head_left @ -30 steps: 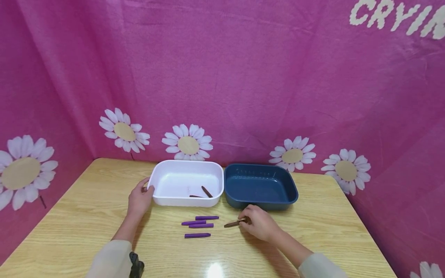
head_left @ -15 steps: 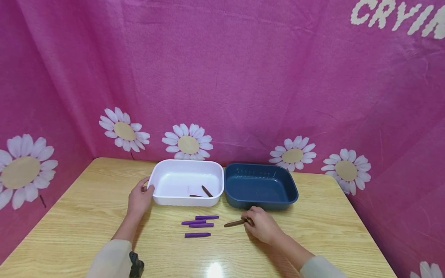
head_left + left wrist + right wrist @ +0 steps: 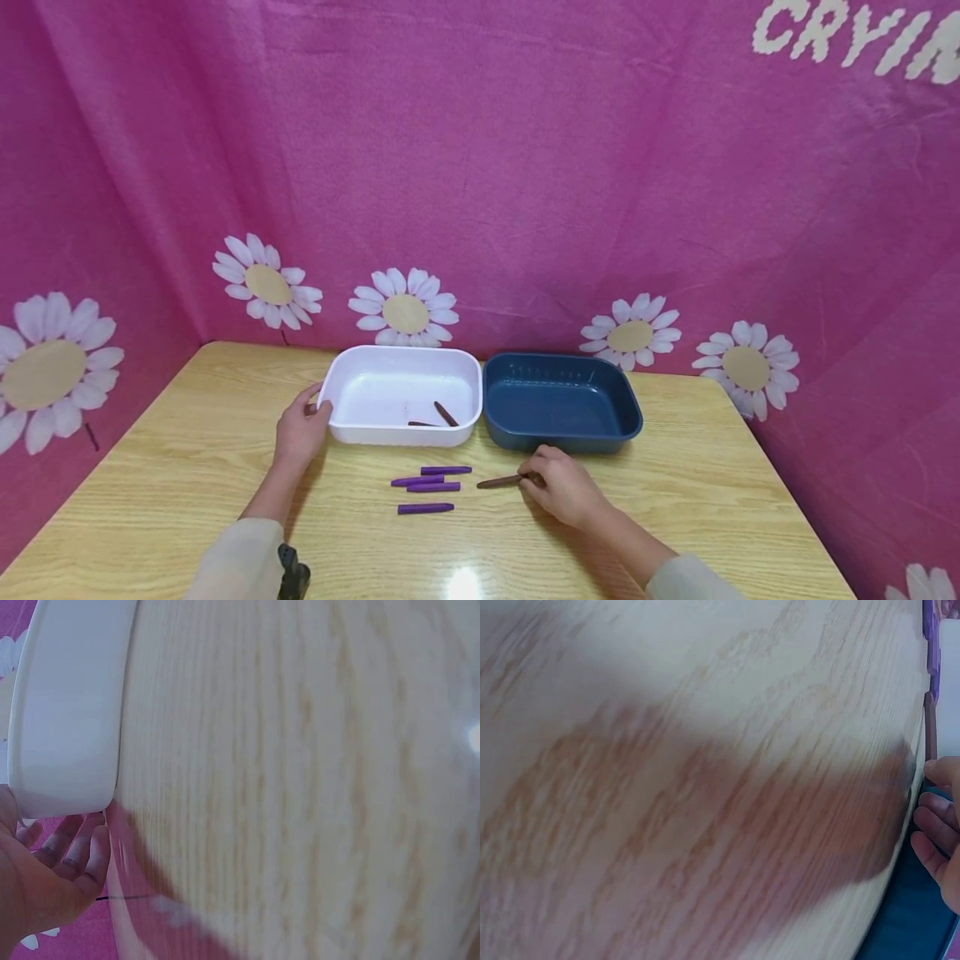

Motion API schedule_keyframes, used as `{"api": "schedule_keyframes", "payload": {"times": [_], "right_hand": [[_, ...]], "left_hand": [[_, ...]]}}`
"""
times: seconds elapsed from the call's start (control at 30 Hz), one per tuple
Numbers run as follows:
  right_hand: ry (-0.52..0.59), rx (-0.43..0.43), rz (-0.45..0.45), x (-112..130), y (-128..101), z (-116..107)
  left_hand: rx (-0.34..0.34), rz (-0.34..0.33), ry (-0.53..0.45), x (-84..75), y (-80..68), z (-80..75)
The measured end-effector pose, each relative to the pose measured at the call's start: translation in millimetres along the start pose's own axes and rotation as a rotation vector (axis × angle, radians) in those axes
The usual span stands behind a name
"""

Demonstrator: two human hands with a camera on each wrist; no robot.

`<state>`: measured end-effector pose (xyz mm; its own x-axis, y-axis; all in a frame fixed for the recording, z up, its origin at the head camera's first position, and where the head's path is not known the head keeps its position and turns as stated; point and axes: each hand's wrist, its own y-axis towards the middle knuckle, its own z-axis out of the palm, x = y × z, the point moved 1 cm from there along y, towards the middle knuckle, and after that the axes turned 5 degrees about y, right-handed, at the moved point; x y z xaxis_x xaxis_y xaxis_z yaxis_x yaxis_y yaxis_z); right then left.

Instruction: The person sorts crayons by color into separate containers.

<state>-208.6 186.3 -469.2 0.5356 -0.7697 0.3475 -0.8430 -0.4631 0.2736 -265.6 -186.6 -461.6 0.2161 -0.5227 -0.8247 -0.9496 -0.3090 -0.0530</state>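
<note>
Right hand pinches a brown crayon just in front of the blue tray; its tip points left toward the purple crayons, its other end hidden in the hand. Can't tell if it touches the table. Compared with 0.5 s ago, crayon and fingers sit slightly further left; versus 1.0 s ago, more of the crayon sticks out past the fingers. Left hand unchanged: fingers relaxed, at the left end of the white tray. Two loose brown crayons lie in that tray, same spots. Four purple ones lie on the table, unmoved. Trays side by side, same places.
</note>
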Motion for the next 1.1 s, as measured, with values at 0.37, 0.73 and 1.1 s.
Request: {"api": "schedule_keyframes", "payload": {"times": [0.37,0.73,1.1], "right_hand": [[0.070,0.001,0.017,4,-4,-3],[0.139,-0.064,0.024,5,-1,-9],[0.159,-0.094,0.002,8,5,-14]], "left_hand": [[0.003,0.001,0.004,2.4,0.2,1.1],[-0.015,0.014,0.017,1.1,-0.4,-0.3],[-0.009,0.008,0.018,0.0,-1.0,-0.6]]}}
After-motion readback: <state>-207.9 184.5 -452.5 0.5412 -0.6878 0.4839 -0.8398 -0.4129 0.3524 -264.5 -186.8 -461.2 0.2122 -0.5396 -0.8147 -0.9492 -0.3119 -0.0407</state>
